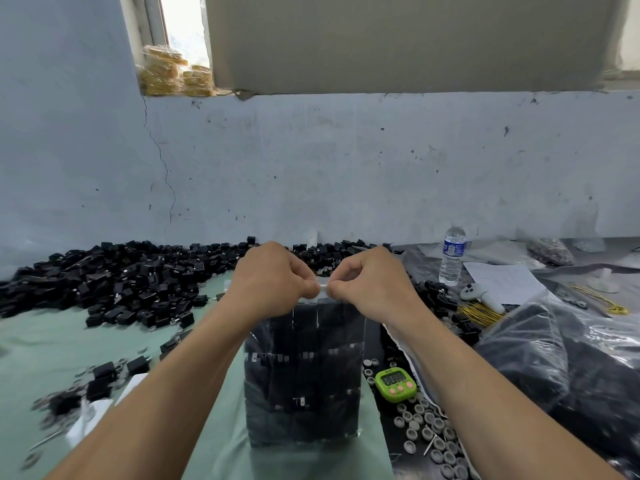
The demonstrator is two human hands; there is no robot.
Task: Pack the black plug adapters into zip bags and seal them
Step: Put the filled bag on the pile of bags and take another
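Sealing step, judging by the grip. Pinching the zip strip [322, 287] at the mouth of the zip bag [304, 375] with both hands: left hand [273, 278] and right hand [370, 282] curled, thumb against forefinger, knuckles nearly meeting at the middle of the strip. Standing upright on the green table [52, 341] straight ahead, between the forearms, and packed full with stacked rows of black plug adapters [301, 327].

To do it well:

- Start from the middle, as gripped now, and work outward, sliding each pinch toward its own corner and pressing the two tracks together all the way.
- Hold the strip taut and level, to bring the ridges together squarely rather than skewed.
- Go by feel. Hard to tell from here whether any length of track is closed yet, with the fingers covering it and the plastic clear.
- Mind the top row, sitting close under the strip. Press down any corner or prong poking into the mouth before closing over it.
- Squeeze out spare air before shutting the last corner.
- Leave the weight resting on the table rather than hanging from the strip, probably too heavy a load for a half-shut track.
- Avoid nudging the green timer [395, 382] and the grey caps [426, 422] just right of the bag's foot, or dragging in strays from the loose heap [131, 278] behind and to the left.
- Finish with a second pass along the whole strip, corner to corner.
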